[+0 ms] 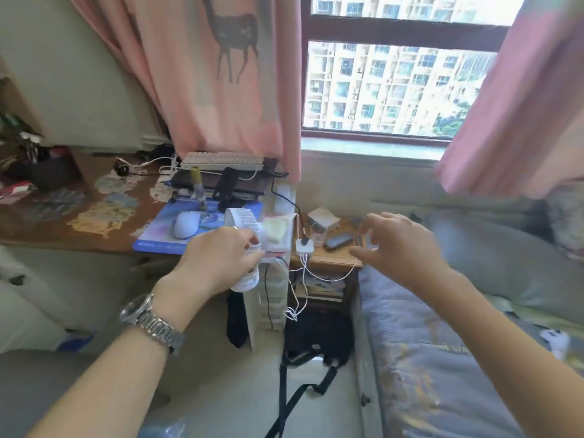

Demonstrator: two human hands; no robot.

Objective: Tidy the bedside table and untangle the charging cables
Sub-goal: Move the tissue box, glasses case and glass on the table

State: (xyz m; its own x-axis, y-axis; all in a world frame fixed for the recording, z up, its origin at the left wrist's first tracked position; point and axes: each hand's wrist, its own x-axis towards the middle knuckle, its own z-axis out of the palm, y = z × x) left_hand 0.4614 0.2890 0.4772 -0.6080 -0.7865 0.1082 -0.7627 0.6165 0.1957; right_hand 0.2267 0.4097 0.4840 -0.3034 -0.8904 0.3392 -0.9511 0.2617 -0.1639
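- Overall, the bedside table (328, 262) stood between a desk and the bed (426, 358), below the window (395, 74).
- The left hand (218, 260) was closed around a white fan (245, 222); its base showed below the fingers, its grille above them.
- The left wrist carried a metal watch (150, 320).
- The right hand (401, 245) hovered over the table's right edge, fingers curled and partly open; a thin white cable (331, 278) ran toward it, but whether the grip held it could not be told.
- A white charger (305, 245) sat at the table's front left corner, with a black cord entering from behind and white cables leaving its front.
- Those cables looped over the table's front edge and hung in a tangle (292, 312) below.
- A dark case (338, 241) lay just right of the charger.
- A mouse (186, 224) rested on the blue mat (161, 238) on the desk, left of the fan.
- A black bag (316, 343) lay on the floor under the table.
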